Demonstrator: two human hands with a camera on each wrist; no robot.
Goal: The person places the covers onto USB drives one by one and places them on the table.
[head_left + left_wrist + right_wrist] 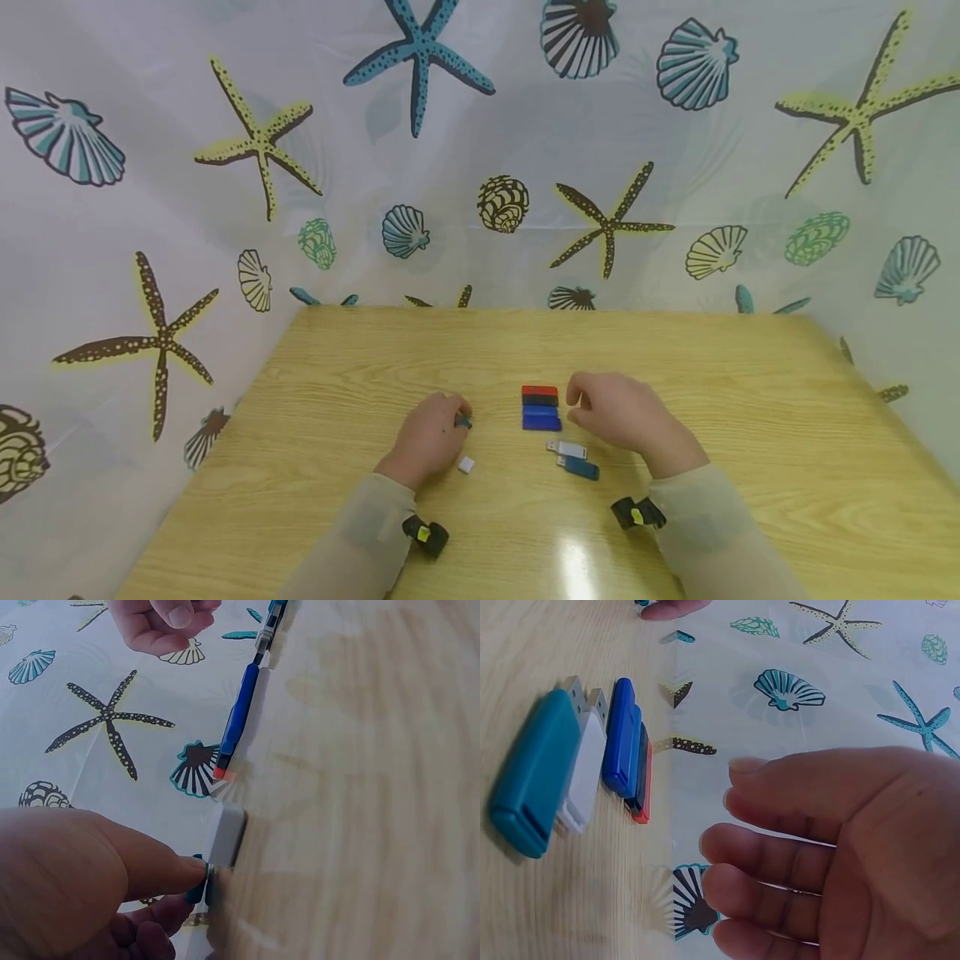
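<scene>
Pinching a small teal piece (462, 422) btwn thumb & finger, our L hand (431, 435) is clamped on it, nearer the L edge of the tabletop (390, 358) than our other hand; whether the piece touches the wood, we can't tell. Just beside that hand, on its near-edge side, we see a small white block (466, 465). Our R hand (622, 412) holds nothing: fingers loosely bent, thumb tip v. close to the index, contact unclear. Our hands are well apart. Nr the R hand we have a row, counting from the far-edge side: red stick (540, 390), black stick (540, 400), two blue sticks (541, 423), side by side. Closer to the near edge lie a white USB stick (573, 450) & teal USB stick (582, 468), plugs toward the L edge. Past the far edge: cloth (465, 258) w/ shells & starfish.
</scene>
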